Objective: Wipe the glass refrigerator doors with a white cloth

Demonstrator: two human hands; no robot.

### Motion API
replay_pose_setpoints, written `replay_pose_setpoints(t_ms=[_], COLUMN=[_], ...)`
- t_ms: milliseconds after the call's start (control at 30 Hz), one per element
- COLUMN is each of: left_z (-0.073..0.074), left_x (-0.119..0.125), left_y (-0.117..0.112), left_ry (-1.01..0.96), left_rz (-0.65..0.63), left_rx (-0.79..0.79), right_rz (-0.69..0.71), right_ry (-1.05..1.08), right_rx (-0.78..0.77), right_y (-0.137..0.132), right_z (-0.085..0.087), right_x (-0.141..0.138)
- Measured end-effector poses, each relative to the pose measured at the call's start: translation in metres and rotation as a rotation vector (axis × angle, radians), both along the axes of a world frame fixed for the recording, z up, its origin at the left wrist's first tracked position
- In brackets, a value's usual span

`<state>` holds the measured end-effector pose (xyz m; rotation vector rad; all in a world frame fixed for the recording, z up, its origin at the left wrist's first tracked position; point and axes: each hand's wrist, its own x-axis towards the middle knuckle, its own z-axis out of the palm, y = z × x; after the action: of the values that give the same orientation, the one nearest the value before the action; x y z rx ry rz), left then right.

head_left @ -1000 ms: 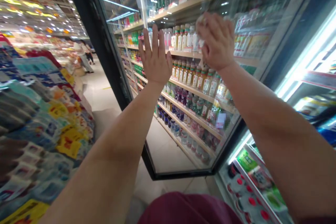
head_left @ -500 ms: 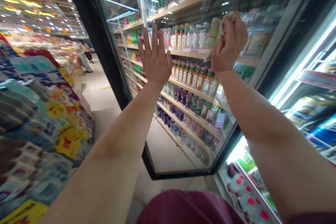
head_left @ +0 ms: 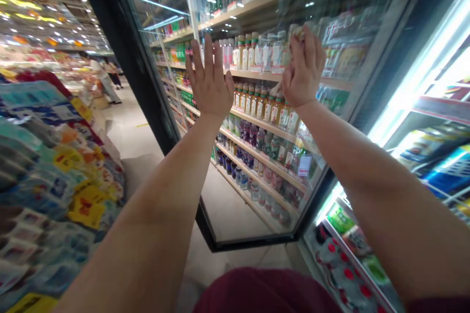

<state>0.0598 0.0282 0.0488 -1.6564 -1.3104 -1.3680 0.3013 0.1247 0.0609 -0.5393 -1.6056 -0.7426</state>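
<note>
A glass door [head_left: 249,225] with a black frame stands swung open in front of me. My left hand [head_left: 211,80] lies flat against the glass, fingers spread, holding nothing. Higher and to the right, my right hand [head_left: 304,68] presses a crumpled pale cloth [head_left: 298,33] to the pane. The fingers are bent over the cloth, and most of it is hidden beneath them. A small white label [head_left: 304,165] sits low on the glass, partly blurred. Through the pane, rows of bottles [head_left: 253,102] show on wooden shelves.
Lit cooler shelves with red-capped bottles [head_left: 348,274] stand at my right, inside the doorway. Piled packaged goods [head_left: 55,195] fill the left side. An aisle floor [head_left: 128,132] runs back to a person [head_left: 105,80] in the distance.
My right hand has slid left and slightly down across the glass with the cloth. The left hand stays flat on the pane. The view has shifted a little.
</note>
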Motion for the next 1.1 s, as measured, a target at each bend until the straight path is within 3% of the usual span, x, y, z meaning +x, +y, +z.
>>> replay_pose_setpoints(t_ms=[100,167,233,333,400,533,600,800,867,1000,1100], left_z=[0.001,0.001,0.001,0.0,0.0,0.0,0.001,0.001,0.001,0.002,0.002], left_x=[0.001,0.001,0.001,0.001,0.002,0.005,0.006,0.008,0.009,0.009,0.009], left_y=[-0.002,-0.001,0.0,0.002,0.001,-0.002,-0.003,-0.006,-0.007,-0.005,-0.003], left_ry=[0.0,0.002,0.004,-0.01,-0.015,-0.024,-0.01,-0.043,-0.066,-0.045,-0.019], left_rz=[-0.018,-0.023,-0.023,-0.038,-0.036,-0.004,0.023,-0.024,-0.059,-0.053,-0.022], left_rx=[-0.006,0.005,0.015,0.021,0.015,0.009,0.007,-0.029,-0.054,-0.054,-0.048], right_rz=[-0.016,-0.016,-0.032,-0.073,-0.087,-0.082,-0.087,-0.099,-0.091,-0.035,-0.011], right_ry=[-0.507,-0.691,-0.584,-0.118,0.0,-0.421,-0.483,0.018,-0.102,-0.549,-0.594], right_rx=[-0.094,-0.122,-0.119,-0.078,-0.062,-0.095,-0.111,-0.097,-0.1,-0.111,-0.122], right_y=[-0.015,-0.021,-0.02,-0.011,-0.009,-0.015,-0.016,-0.004,-0.007,-0.019,-0.023], right_z=[-0.006,-0.01,-0.013,-0.017,-0.019,-0.023,-0.023,-0.025,-0.027,-0.033,-0.029], right_x=[0.003,0.004,0.004,0.002,0.002,0.004,0.005,0.007,0.008,0.009,0.008])
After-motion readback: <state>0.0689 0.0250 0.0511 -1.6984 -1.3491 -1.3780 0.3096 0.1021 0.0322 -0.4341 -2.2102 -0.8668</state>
